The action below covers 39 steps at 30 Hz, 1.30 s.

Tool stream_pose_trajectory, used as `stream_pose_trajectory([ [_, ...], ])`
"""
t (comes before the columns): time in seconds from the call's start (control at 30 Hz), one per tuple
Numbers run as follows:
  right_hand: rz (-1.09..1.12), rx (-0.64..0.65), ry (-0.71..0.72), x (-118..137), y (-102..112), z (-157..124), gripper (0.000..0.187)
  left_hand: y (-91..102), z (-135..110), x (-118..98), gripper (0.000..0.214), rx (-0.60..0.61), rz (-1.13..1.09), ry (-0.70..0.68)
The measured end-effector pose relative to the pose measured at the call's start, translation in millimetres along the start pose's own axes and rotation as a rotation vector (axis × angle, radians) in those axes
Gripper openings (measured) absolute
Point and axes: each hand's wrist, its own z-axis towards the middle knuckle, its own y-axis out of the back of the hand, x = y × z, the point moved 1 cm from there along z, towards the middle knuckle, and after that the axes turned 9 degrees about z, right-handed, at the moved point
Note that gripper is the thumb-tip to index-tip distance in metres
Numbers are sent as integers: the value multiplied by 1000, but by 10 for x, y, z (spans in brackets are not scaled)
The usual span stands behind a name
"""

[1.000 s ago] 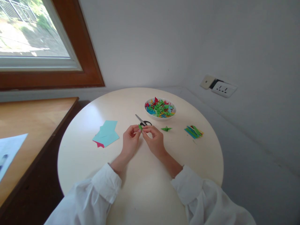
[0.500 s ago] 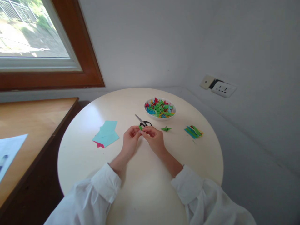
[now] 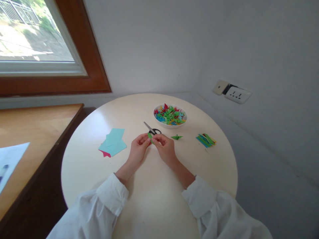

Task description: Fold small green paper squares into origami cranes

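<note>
A small piece of folded green paper [image 3: 150,135] is pinched between my two hands over the middle of the round table. My left hand [image 3: 138,148] grips it from the left with thumb and fingers closed. From the right, my right hand [image 3: 164,148] holds it in a similar pinch. Fingers cover part of the paper, so its full shape is hidden. Just beyond my fingertips lie scissors [image 3: 156,131] with black handles, blades pointing away to the left. A green paper crane [image 3: 176,137] rests on the table to the right of my right hand.
A white bowl [image 3: 170,126] full of colourful paper cranes stands farther back. Light blue paper sheets [image 3: 113,142], with a pink piece [image 3: 105,154] under them, lie left. Coloured paper strips [image 3: 205,140] are piled right. The round white table [image 3: 149,205] stands near a wooden desk [image 3: 37,122].
More of the green paper now shows between my thumbs, reaching lower toward me. My thumbs have shifted slightly apart. The other things have stayed in place.
</note>
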Motion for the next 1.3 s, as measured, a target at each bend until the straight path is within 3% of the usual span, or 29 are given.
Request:
stream_pose_trajectory([
  [0.23, -60, -18, 98, -2, 24, -6, 5, 15, 16, 12, 27, 63, 54, -5],
  [0.63, -128, -15, 109, 56, 30, 2, 4, 12, -1, 0, 20, 71, 114, -41],
  [0.9, -59, -36, -43, 59, 29, 7, 6, 30, 20, 38, 19, 61, 149, -79],
  [1.1, 269, -92, -282, 33, -7, 41, 22, 28, 14, 31, 30, 49, 137, -106],
  [1.3, 363, -79, -417, 40, -13, 43, 28, 13, -11, -32, 34, 50, 127, -136],
])
